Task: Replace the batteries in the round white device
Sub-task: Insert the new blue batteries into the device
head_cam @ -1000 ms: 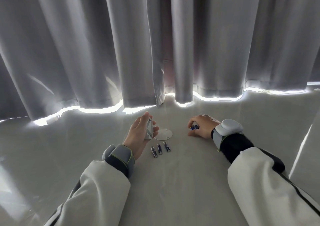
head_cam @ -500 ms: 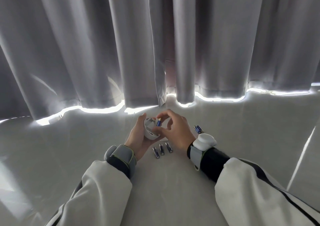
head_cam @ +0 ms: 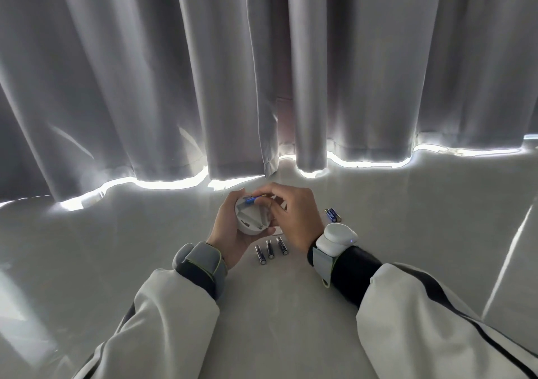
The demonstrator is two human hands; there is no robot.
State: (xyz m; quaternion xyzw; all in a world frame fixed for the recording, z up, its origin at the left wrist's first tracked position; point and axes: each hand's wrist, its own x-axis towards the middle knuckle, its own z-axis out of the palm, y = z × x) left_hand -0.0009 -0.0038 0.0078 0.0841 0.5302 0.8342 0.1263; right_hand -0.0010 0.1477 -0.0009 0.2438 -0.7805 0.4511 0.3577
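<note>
Your left hand [head_cam: 228,233] cups the round white device [head_cam: 250,218] from below and from the left, fingers curled round its rim and thumb along its near edge, so that it is lifted off the surface [head_cam: 276,306] with its open back tilted toward you. Your right hand [head_cam: 294,215] arches over it from the right, wrist raised, with thumb and forefinger pinching a blue battery [head_cam: 252,200] that lies crosswise at the far edge of the device's battery recess; whether it is seated there you cannot tell. Three dark batteries [head_cam: 270,249] lie side by side on the surface just in front of your hands, close together but apart. Two blue batteries [head_cam: 332,215] lie touching one another to the right of your right hand. Any print on the batteries is too small to read. A grey band [head_cam: 201,262] wraps your left wrist, and a white wrist unit [head_cam: 337,237] sits on your right. Grey curtains [head_cam: 262,73] hang behind the surface.
</note>
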